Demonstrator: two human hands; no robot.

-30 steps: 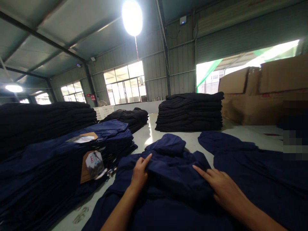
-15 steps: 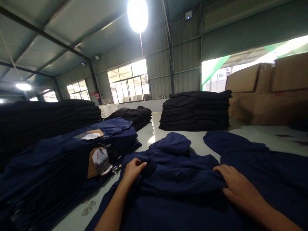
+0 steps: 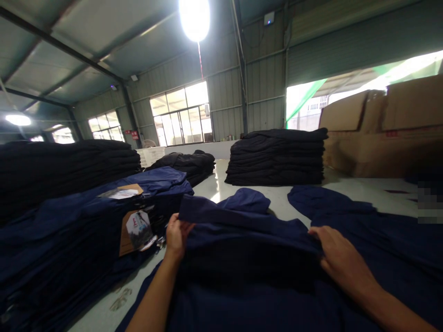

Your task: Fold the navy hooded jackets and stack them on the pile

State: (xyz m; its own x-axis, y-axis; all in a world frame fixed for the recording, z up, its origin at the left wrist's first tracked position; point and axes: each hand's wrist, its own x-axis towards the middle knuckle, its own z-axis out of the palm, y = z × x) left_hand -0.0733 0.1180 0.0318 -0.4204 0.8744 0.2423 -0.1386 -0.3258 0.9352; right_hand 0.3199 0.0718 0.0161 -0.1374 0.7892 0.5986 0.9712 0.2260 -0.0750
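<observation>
A navy hooded garment (image 3: 242, 249), probably a jacket, lies spread on the pale table in front of me, its hood at the far end. My left hand (image 3: 177, 235) pinches a raised fold at its left side. On the right side, my right hand (image 3: 337, 253) grips the cloth between thumb and fingers. The fabric stretches between both hands, and a dark hollow shows under the lifted part. Another navy garment (image 3: 391, 240) lies to the right of it. To the left is a stack of folded navy garments (image 3: 76, 226) with hang tags (image 3: 136, 229).
Black folded garments (image 3: 277, 157) are piled at the back right, and a longer black pile (image 3: 65, 166) stands at the left. A smaller black heap (image 3: 187, 161) sits between them. Large cardboard boxes (image 3: 374, 147) stand at the far right. Bare table (image 3: 212, 189) shows between piles.
My left hand has raised its edge of the garment and moved slightly left, so the cloth is now pulled up in a wide fold. My right hand keeps its grip almost in place.
</observation>
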